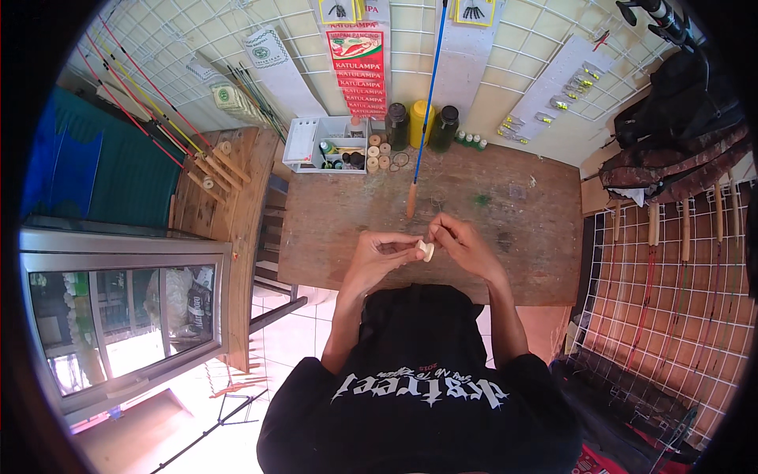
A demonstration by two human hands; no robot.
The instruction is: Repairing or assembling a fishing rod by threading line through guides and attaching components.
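Above the near part of the wooden table (339,221), my left hand (375,257) pinches a small pale wooden spool (426,251) between thumb and fingers. Close to the spool's right side is my right hand (467,249), its thumb and index finger pressed together. Whatever sits in that pinch is too small to make out. Beyond my hands lies a thin blue fishing rod (428,118) with a brown handle (411,201), its shaft leading up toward the wall.
At the table's back stand a white organizer box (304,162), several wooden spools (373,152), two dark bottles (397,126), a yellow bottle (422,122) and small green-white bottles (471,141). A glass case (126,316) is at left; a white wire rack (671,316) with hanging rods is at right.
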